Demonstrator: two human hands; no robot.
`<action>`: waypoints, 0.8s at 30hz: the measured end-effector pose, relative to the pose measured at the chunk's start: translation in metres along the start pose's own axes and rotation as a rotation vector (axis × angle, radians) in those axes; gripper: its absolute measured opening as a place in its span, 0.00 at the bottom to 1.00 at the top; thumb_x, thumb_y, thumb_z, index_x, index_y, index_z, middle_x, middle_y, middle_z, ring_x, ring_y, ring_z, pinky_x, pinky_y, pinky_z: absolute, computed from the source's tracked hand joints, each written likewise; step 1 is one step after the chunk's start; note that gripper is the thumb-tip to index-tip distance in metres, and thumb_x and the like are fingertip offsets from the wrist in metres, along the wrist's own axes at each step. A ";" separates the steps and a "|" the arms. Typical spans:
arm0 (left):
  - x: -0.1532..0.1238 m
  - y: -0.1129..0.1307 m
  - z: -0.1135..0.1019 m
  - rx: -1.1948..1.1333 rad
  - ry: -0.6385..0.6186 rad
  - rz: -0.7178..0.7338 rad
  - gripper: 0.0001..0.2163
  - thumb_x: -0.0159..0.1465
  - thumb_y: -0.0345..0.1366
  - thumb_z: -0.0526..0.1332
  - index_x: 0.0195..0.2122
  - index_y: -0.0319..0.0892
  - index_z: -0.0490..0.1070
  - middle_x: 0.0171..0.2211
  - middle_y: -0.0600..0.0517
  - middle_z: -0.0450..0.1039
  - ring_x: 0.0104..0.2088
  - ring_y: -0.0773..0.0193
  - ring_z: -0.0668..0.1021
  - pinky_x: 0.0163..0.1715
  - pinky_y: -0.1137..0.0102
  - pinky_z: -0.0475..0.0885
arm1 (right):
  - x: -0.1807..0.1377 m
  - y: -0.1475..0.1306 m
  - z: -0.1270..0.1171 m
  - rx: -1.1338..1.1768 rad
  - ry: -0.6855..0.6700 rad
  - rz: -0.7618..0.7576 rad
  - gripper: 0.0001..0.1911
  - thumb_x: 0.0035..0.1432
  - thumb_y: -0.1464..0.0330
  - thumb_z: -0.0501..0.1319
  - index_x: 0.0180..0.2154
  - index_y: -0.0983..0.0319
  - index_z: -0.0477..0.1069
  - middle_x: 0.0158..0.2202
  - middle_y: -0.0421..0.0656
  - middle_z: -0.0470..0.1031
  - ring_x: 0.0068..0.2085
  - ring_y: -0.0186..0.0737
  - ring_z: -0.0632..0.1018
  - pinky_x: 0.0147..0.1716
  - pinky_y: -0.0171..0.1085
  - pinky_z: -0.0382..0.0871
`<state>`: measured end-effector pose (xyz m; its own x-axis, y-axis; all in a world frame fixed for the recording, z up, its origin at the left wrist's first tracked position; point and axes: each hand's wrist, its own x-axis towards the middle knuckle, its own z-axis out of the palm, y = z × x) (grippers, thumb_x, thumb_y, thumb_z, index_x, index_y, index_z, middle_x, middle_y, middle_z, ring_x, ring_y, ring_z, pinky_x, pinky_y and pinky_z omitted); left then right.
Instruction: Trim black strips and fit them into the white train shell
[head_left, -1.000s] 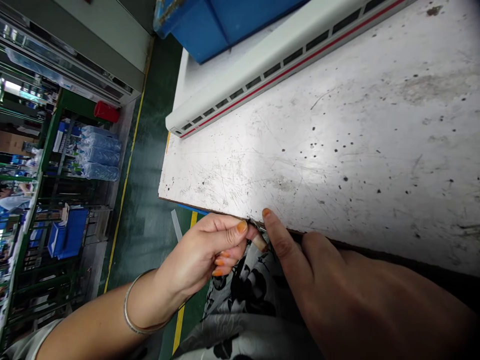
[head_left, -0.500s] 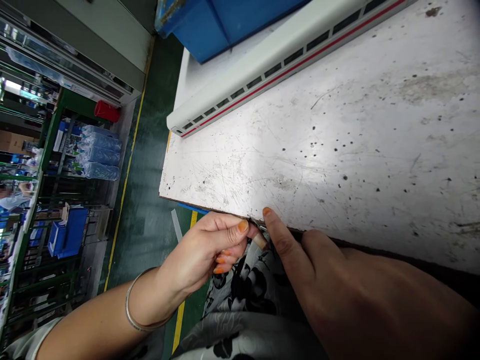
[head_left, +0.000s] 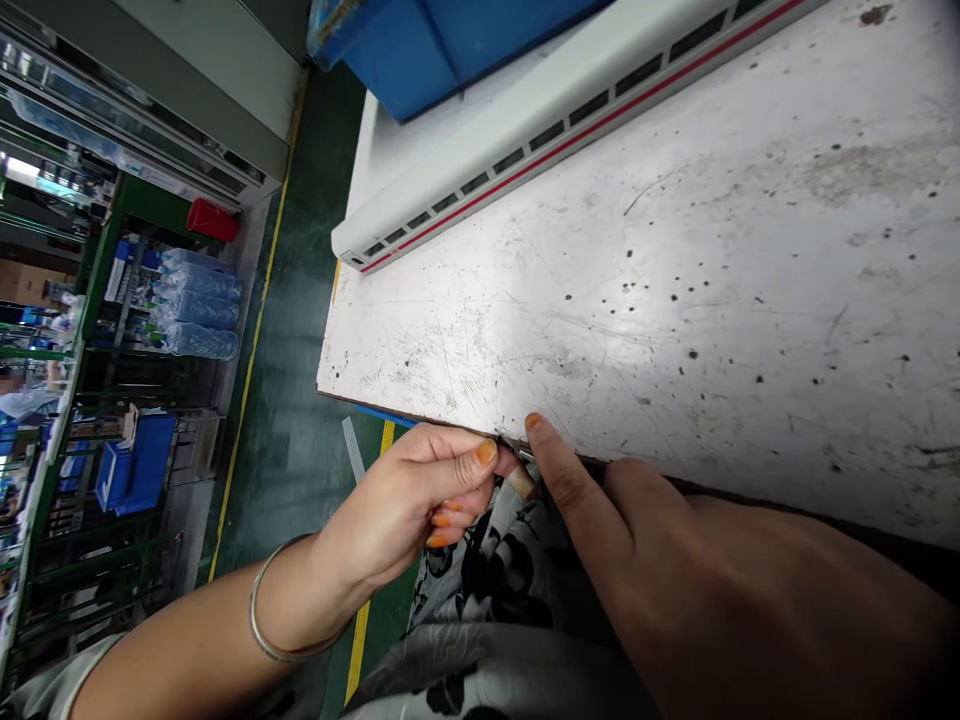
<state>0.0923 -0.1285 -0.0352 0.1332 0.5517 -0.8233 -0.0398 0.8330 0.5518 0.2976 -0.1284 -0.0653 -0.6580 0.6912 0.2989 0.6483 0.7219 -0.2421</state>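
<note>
Far off to my left, past a blurred sleeve, sit a blue crate and packs of bottled water on a green rack, with a red tub just above them. Nearer me, a yellow line runs along the green floor.

My left hand, with a metal bangle on the wrist, comes in from the lower left. Its fingers are curled closed, pinching what looks like a thin metal sliver right at the front edge of the counter. A small beige tip shows just below the sliver, but I can't make out what it is.

Black-and-white patterned clothing lies below my hands. My right hand lies along the counter's edge, its index finger stretched out with the tip just beside the sliver. I can't tell whether that hand is gripping anything.

As things lie, the sliver is in place at the edge, not lifted away. How much work there is done or left doesn't show.

Beyond, a long white bar with a red stripe lies along the counter's far side, in front of a blue bin.
</note>
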 end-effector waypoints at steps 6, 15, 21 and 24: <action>0.000 0.000 0.000 0.014 -0.012 0.007 0.12 0.65 0.41 0.62 0.28 0.38 0.74 0.17 0.60 0.49 0.18 0.74 0.52 0.16 0.77 0.46 | 0.004 0.001 -0.005 -0.016 -0.014 -0.054 0.24 0.60 0.80 0.49 0.57 0.78 0.68 0.19 0.39 0.61 0.15 0.34 0.55 0.15 0.35 0.45; 0.001 -0.001 0.000 0.033 -0.003 0.008 0.14 0.65 0.41 0.62 0.26 0.38 0.72 0.16 0.60 0.50 0.18 0.74 0.52 0.16 0.77 0.47 | 0.003 0.003 -0.006 0.031 -0.060 -0.016 0.24 0.63 0.77 0.50 0.59 0.74 0.67 0.20 0.39 0.64 0.14 0.34 0.57 0.14 0.37 0.46; 0.001 -0.001 0.000 -0.004 -0.018 0.007 0.12 0.65 0.40 0.62 0.29 0.38 0.75 0.16 0.60 0.50 0.17 0.75 0.51 0.15 0.78 0.47 | 0.005 0.002 -0.006 -0.014 -0.016 -0.050 0.24 0.60 0.80 0.49 0.56 0.77 0.69 0.18 0.39 0.62 0.13 0.34 0.56 0.14 0.36 0.45; 0.002 -0.001 0.000 -0.014 -0.012 0.007 0.11 0.65 0.40 0.62 0.29 0.38 0.75 0.16 0.60 0.49 0.17 0.75 0.51 0.15 0.78 0.47 | 0.005 0.002 -0.005 -0.026 -0.002 -0.059 0.25 0.59 0.80 0.48 0.56 0.79 0.68 0.17 0.40 0.62 0.13 0.35 0.56 0.14 0.36 0.45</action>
<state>0.0929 -0.1281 -0.0369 0.1451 0.5568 -0.8179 -0.0543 0.8299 0.5553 0.2971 -0.1239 -0.0599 -0.6961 0.6477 0.3096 0.6182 0.7601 -0.2002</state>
